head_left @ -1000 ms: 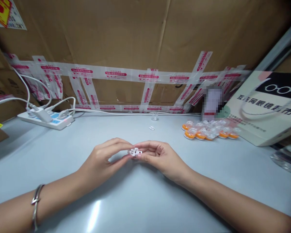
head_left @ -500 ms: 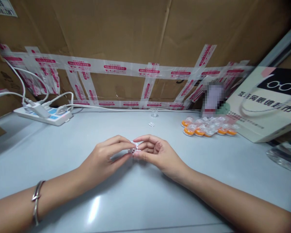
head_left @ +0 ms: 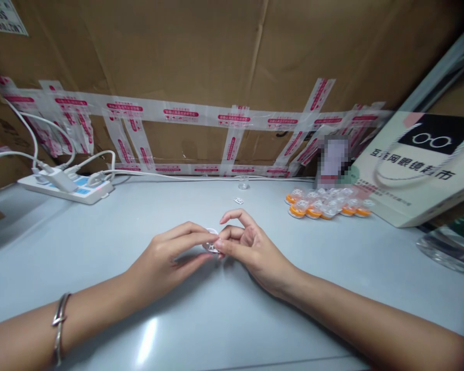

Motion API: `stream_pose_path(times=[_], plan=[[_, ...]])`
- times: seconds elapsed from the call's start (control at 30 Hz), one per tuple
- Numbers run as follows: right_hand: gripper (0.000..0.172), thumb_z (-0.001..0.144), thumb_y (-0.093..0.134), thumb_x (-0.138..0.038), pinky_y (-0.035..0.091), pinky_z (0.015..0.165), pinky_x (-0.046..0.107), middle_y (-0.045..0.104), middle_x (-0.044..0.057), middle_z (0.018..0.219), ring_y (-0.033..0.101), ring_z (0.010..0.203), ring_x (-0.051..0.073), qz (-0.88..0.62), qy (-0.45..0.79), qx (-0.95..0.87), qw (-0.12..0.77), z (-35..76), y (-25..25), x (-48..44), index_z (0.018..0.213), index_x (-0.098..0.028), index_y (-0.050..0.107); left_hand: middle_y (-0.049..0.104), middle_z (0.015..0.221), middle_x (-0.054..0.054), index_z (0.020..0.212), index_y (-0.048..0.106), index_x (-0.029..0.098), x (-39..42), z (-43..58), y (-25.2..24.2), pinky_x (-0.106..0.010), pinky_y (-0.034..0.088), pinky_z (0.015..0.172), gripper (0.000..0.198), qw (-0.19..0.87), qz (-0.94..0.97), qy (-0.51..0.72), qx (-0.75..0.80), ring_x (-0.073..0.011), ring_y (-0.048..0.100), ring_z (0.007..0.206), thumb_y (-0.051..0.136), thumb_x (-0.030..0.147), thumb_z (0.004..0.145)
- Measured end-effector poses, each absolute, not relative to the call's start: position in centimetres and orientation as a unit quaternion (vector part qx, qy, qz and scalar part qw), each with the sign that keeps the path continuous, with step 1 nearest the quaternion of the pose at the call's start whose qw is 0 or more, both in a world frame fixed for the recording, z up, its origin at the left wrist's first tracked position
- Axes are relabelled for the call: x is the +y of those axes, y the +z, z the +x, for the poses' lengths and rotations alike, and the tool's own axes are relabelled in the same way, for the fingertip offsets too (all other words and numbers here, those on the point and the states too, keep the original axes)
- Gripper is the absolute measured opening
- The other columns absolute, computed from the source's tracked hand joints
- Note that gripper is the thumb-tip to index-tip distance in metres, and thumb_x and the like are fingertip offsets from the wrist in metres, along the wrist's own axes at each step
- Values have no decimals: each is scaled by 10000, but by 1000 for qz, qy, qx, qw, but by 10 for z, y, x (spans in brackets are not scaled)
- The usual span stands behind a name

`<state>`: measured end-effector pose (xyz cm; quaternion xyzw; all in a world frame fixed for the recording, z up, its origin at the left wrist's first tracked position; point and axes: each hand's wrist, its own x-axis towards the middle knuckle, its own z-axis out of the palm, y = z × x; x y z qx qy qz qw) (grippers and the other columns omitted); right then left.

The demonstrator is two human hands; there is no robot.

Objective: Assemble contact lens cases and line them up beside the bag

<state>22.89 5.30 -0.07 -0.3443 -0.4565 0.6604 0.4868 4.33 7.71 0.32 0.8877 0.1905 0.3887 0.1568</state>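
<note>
Between my two hands, above the pale table (head_left: pixel 112 242), is a small clear round piece (head_left: pixel 211 246) with white parts. My left hand (head_left: pixel 170 252) grips its left side between fingers and thumb. The thumb and a finger of my right hand (head_left: pixel 251 245) close on its right edge, with the index finger raised and curved above. The fingertips hide part of the piece. Farther back lie a small white cutout piece (head_left: pixel 238 201) and a clear round cup (head_left: pixel 243 183).
At the right back sit several clear and orange round pieces (head_left: pixel 313 208), beside a white paper bag (head_left: pixel 410 170) and a clear container (head_left: pixel 452 247). A power strip (head_left: pixel 88 193) with white cables is at the left back. A large taped cardboard box (head_left: pixel 158 62) stands behind.
My right index finger has lifted off the piece, and my right thumb now presses nearer its face. The round piece has tilted and shows more of its face. The view has shifted slightly.
</note>
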Motion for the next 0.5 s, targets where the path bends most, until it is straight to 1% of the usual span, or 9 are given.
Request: stream_pose_path(times=[0.1,0.2,0.27,0.37,0.43,0.5], plan=[[353,650,800,-350,449,664,223,641,-65,669,585,594,58,-342,670,-465,466,230,3,53,810,-200,523,711,932,-58,1060,639,143,78,42,3,-179,527,785,276,141,882,417,167,-108,669,863,619,24,811],[293,679,769,-380,465,665,232,633,-49,677,598,605,65,-354,659,-488,451,231,4,54,767,-183,571,735,878,-23,1002,671,172,77,41,5,-165,528,749,233,180,865,428,188,-98,683,800,624,44,812],[281,672,771,-374,482,684,245,641,-39,699,607,632,77,-368,639,-507,447,231,3,54,779,-183,595,750,862,-3,939,706,201,77,40,8,-167,526,729,176,239,843,412,251,-101,689,773,633,99,816],[257,656,781,-326,505,765,282,677,-3,798,639,743,112,-388,586,-549,451,231,-2,56,808,-184,629,757,771,15,803,738,223,76,44,14,-176,520,665,79,357,772,364,379,-115,686,709,659,229,796],[237,684,753,-292,515,814,310,690,16,840,655,806,135,-392,543,-580,463,232,-5,56,867,-185,647,738,674,13,704,727,205,77,47,18,-184,511,623,121,438,717,334,426,-117,666,649,664,285,771],[298,708,721,-246,526,832,325,694,20,853,664,824,143,-388,491,-613,482,233,-7,55,991,-193,646,709,607,8,635,696,185,77,51,20,-191,502,607,178,495,678,320,439,-112,639,604,652,300,762]])
